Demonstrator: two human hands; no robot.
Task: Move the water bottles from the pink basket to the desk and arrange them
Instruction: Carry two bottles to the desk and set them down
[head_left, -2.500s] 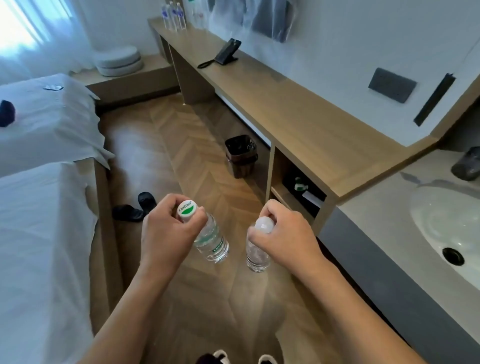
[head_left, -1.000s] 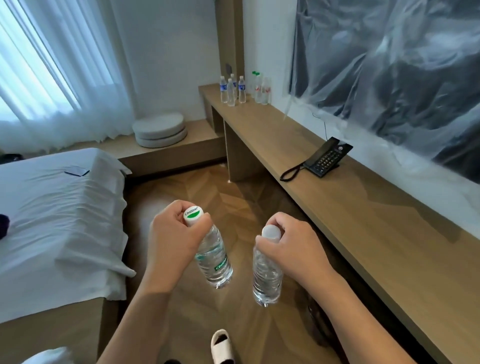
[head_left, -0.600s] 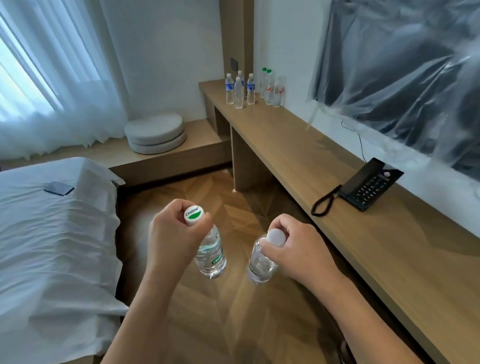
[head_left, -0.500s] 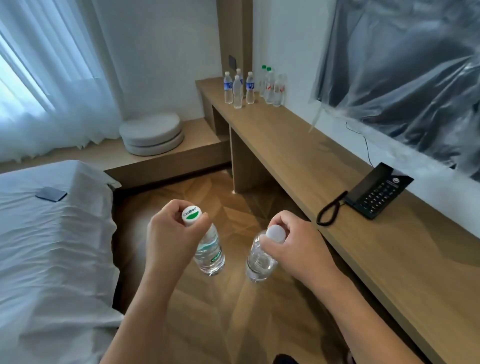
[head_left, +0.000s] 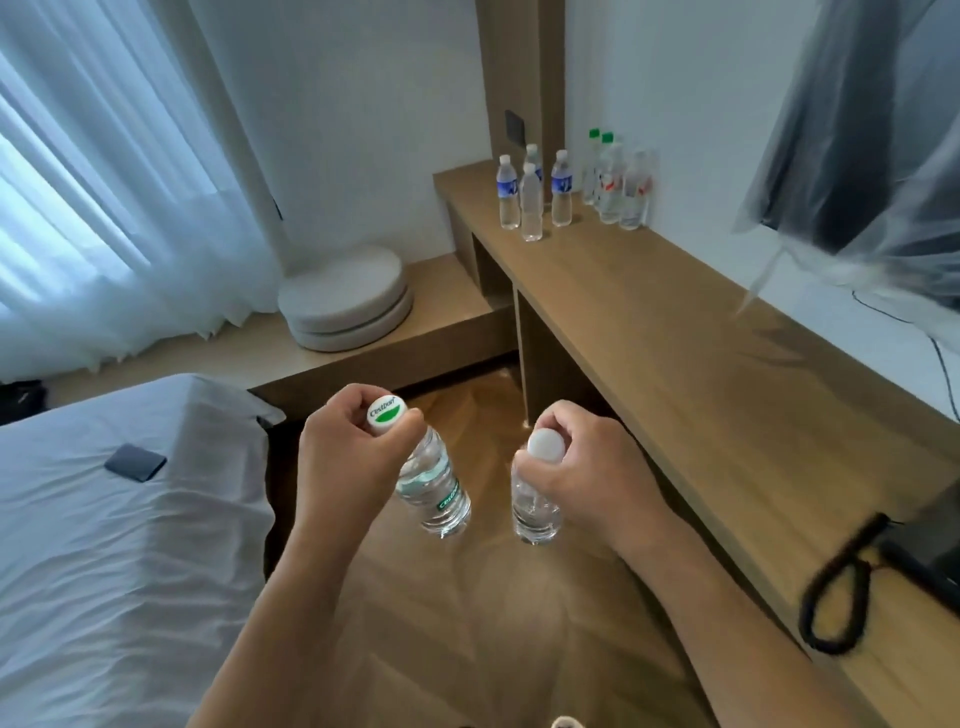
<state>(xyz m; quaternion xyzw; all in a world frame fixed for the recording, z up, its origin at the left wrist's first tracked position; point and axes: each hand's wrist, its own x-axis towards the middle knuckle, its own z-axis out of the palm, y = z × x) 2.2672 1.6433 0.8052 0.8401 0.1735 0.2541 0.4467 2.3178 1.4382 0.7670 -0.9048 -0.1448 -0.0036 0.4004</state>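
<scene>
My left hand (head_left: 343, 457) grips the neck of a clear water bottle with a green-and-white cap and green label (head_left: 436, 493), which hangs over the wooden floor. A plain clear bottle with a white cap (head_left: 535, 512) hangs from my right hand (head_left: 592, 473), held the same way by its neck. The long wooden desk (head_left: 675, 353) runs along the wall on my right. At its far end stand several water bottles (head_left: 561, 189), some with blue labels, some with red labels and green caps. The pink basket is out of view.
A black telephone with a coiled cord (head_left: 852, 592) sits on the desk at the right edge. A bed (head_left: 104, 545) with a dark phone (head_left: 136, 462) lies to my left. Round cushions (head_left: 345, 301) rest on a low platform by the curtains. A plastic-covered screen (head_left: 872, 156) hangs on the wall.
I have walked along the desk toward its far end; the bottle group is nearer and the telephone has slid to the lower right. Both hands still hold their bottles.
</scene>
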